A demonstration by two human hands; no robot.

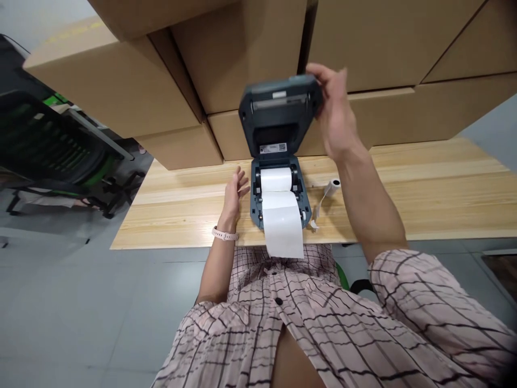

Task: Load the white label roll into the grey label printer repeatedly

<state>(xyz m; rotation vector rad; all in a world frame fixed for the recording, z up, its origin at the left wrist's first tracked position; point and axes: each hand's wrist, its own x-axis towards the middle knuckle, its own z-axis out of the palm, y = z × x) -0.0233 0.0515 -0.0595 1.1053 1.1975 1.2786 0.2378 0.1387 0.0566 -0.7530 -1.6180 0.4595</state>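
Note:
A dark grey label printer (255, 211) stands on the wooden table with its lid (278, 121) raised. Inside sits a roll of white labels (276, 179), and its loose strip (283, 229) runs out over the printer's front and past the table edge. My right hand (336, 110) grips the lid's upper right corner; some of its fingers are hidden behind the lid. Just left of the printer, my left hand (234, 195) is open with its fingers apart, holding nothing. A pale watch band circles that wrist.
Right of the printer lies a small white paper roll (332, 187) with a torn strip trailing from it. Large cardboard boxes (258, 59) are stacked along the back of the wooden table (177, 215). A dark mesh chair (52, 134) stands at the left.

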